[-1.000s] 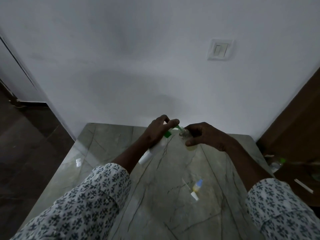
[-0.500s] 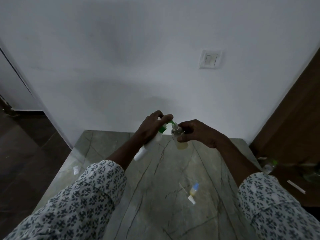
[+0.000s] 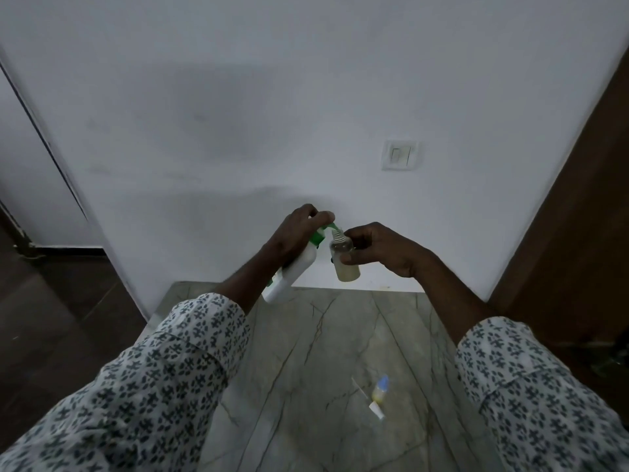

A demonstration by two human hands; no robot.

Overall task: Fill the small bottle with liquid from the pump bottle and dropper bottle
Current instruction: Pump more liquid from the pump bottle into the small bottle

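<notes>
While left hand (image 3: pixel 294 229) tilts pump bottle (image 3: pixel 292 272), right hand (image 3: pixel 381 248) steadies small bottle (image 3: pixel 343 258).

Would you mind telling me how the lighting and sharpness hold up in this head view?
Head view: dim and flat, with soft shadows on the wall; wide-angle bending curves the wall edges; small bottle and pump bottle are readable; the dropper bottle on the table looks soft.

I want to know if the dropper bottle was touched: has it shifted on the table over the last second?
No. The dropper bottle lies beside the same dark vein in the marble table; only the camera tilted.
</notes>
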